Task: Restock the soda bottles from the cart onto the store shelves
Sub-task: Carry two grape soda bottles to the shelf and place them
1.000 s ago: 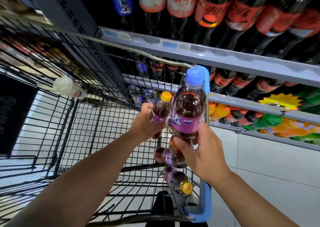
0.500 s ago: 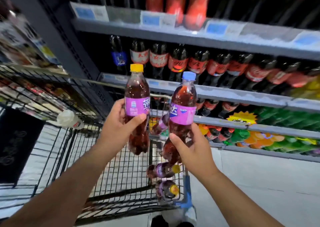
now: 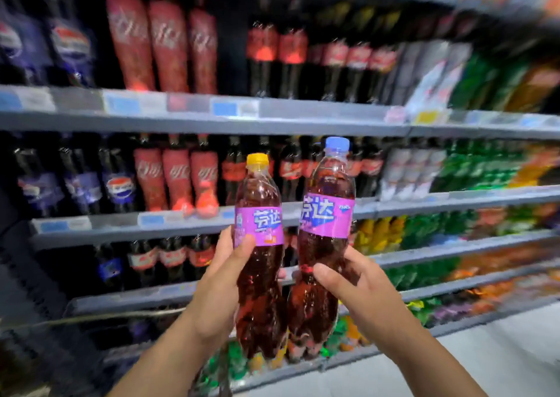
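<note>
With the left hand (image 3: 222, 278) wrapped round the yellow-capped bottle (image 3: 260, 257) and the right hand (image 3: 360, 287) round the blue-capped bottle (image 3: 325, 245) (both upright, labels above the fingers), she'd best shelve them one at a time.

Pretty clearly a shop, looks like the drinks aisle of a supermarket. Long grey metal shelves (image 3: 303, 125) run several rows high, all packed with soft drinks (image 3: 169, 48) grouped by brand and colour, green bottles (image 3: 472, 169) further right, and little price tags (image 3: 224, 108) stuck along the shelf edges
</note>
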`<state>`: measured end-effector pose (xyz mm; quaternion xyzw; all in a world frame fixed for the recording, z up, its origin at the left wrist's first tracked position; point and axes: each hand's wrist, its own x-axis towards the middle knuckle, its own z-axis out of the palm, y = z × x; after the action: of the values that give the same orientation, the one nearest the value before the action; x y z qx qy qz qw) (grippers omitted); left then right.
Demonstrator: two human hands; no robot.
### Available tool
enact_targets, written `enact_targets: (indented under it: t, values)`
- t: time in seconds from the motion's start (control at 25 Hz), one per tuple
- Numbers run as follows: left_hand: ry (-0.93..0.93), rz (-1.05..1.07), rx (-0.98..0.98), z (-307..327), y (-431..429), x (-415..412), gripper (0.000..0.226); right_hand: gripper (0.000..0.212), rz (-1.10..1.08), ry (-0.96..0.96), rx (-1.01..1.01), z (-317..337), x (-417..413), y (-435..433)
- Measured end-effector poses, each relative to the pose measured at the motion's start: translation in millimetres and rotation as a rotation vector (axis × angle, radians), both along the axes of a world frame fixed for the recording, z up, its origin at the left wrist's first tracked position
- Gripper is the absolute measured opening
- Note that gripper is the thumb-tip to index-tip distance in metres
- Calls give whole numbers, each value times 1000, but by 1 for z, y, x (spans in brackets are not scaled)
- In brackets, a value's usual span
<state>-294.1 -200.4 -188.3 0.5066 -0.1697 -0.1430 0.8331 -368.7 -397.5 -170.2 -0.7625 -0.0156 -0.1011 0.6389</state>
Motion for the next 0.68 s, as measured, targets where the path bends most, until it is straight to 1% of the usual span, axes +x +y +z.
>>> enact_targets:
  t: [0.04, 0.12, 0.16, 0.24, 0.32, 0.44, 0.56, 0.68]
  values:
    - [-38, -38, 38, 9, -14, -1, 65, 39, -5, -18, 0, 11, -8, -13]
    - [-180, -61, 193, 22, -39, -3, 82, 48, -10, -45, 24, 26, -23, -37]
    - [-240, -54, 259, 28, -54, -6, 85, 51, -21, -57, 30, 33, -31, -50]
    - [-308, -68, 273, 40, -87, -13, 79, 50, -57, -84, 26, 44, -47, -80]
    - [-360, -78, 210, 51, -125, -20, 67, 48, -84, -121, -7, 51, -63, -111]
    - [-400, -5, 103, 67, -190, -30, 54, 50, -132, -175, -68, 59, -82, -165]
    - [-416, 34, 75, 82, -251, -38, 55, 50, -130, -191, -56, 65, -91, -225]
    - [-486, 82, 138, 98, -313, -49, 54, 59, -135, -177, 2, 73, -99, -295]
